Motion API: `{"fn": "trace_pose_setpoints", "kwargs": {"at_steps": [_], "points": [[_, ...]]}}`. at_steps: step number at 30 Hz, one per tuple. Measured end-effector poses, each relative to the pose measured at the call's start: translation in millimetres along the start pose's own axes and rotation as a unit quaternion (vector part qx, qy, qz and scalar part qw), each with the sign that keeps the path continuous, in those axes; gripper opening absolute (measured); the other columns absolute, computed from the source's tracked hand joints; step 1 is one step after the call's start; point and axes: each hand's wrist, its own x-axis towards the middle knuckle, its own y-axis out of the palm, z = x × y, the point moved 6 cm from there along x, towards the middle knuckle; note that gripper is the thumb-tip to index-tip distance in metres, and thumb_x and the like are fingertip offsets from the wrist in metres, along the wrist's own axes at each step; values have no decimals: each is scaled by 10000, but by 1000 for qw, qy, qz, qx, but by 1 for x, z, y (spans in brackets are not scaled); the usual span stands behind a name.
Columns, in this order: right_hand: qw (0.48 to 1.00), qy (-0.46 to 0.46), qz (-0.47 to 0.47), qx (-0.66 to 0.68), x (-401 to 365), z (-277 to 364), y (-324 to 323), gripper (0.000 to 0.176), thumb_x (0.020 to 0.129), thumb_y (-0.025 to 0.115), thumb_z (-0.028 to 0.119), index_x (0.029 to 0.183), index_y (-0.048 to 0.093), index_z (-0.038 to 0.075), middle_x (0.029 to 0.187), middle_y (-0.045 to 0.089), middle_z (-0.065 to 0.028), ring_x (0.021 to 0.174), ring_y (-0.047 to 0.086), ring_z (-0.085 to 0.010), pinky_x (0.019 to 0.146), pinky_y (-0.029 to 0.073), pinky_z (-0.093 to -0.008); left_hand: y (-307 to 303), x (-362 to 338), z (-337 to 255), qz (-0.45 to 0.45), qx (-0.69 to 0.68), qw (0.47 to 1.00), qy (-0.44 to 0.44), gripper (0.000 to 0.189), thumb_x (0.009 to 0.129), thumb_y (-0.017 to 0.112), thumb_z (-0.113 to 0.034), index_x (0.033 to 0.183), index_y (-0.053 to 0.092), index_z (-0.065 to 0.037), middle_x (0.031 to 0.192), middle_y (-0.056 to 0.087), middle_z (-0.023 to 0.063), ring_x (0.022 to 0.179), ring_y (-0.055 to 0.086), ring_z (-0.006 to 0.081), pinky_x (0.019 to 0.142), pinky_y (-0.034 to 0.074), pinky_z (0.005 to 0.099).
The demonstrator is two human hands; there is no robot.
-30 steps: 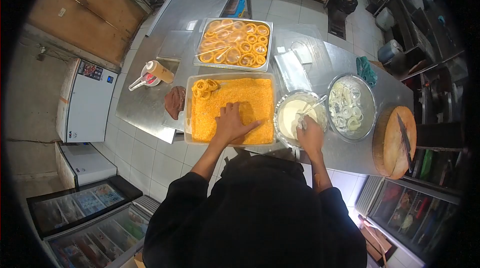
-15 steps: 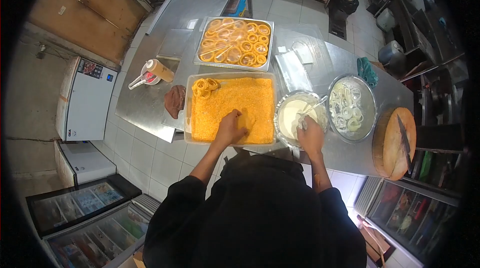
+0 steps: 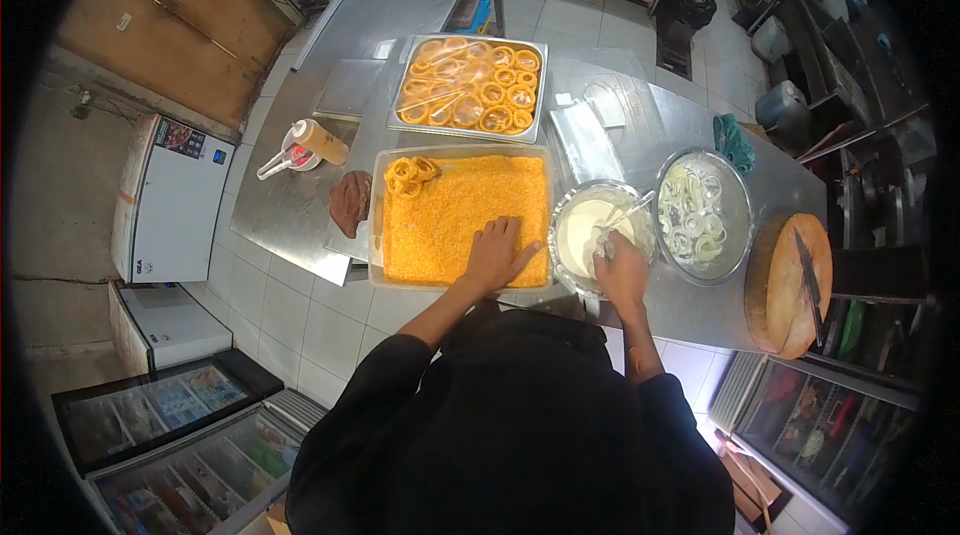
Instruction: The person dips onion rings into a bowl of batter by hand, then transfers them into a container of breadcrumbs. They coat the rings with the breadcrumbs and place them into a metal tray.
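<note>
- Lying palm-down near the bottom centre of the frame, my left hand (image 3: 492,260) had its fingers stretched out and its thumb held apart, gripping nothing that I could see.
- Half a second earlier those fingers were curled, farther left in the orange crumbs (image 3: 440,220); now they had opened and shifted to the lower right part of the plastic tub (image 3: 377,245). I judged that this moved the work on the crumbs to that side, though whatever lay under my palm was hidden.
- Right of it, my right hand (image 3: 622,270) had stayed at the batter bowl (image 3: 646,227), fingers bunched over the cream batter (image 3: 577,235); whether they pinched anything I could not tell. That side of the work looked paused.
- A utensil handle (image 3: 637,202) leaned over the bowl's upper right rim.
- Coated rings (image 3: 408,175) sat piled in the tub's upper left corner, unmoved.
- Toward the right of the frame, a metal bowl (image 3: 739,215) held pale sliced rings (image 3: 690,222).
- Farther off, at the upper centre, orange rings (image 3: 497,118) filled a metal tray (image 3: 541,100), unchanged too.
</note>
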Motion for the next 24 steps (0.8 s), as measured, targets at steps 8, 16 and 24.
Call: {"fn": "trace_pose_setpoints", "kwargs": {"at_steps": [8, 16, 24], "points": [[1000, -4, -4, -9, 1, 1, 0, 413, 823, 774, 181, 1198, 693, 28, 1134, 728, -213, 1063, 688, -432, 909, 543, -523, -20, 4, 3, 55, -84, 994, -42, 666, 983, 629, -599, 1224, 669, 21, 953, 712, 252, 908, 703, 433, 789, 556, 507], [1000, -12, -9, -4, 0, 6, -3, 358, 829, 765, 181, 1150, 691, 41, 1104, 726, -213, 1045, 688, -435, 883, 543, -533, -56, -19, 5, 9, 111, 993, -42, 966, 773, 757, -745, 1370, 538, -18, 1409, 515, 224, 1236, 546, 444, 961, 491, 575], [1000, -8, -3, 2, 2, 4, -2, 374, 833, 762, 180, 1173, 695, 39, 1110, 728, -220, 1050, 690, -435, 890, 545, -525, -23, -29, 64, 44, -53, 990, -124, 700, 710, 933, -167, 1261, 532, -10, 1245, 606, 257, 1098, 644, 481, 879, 570, 502]]}}
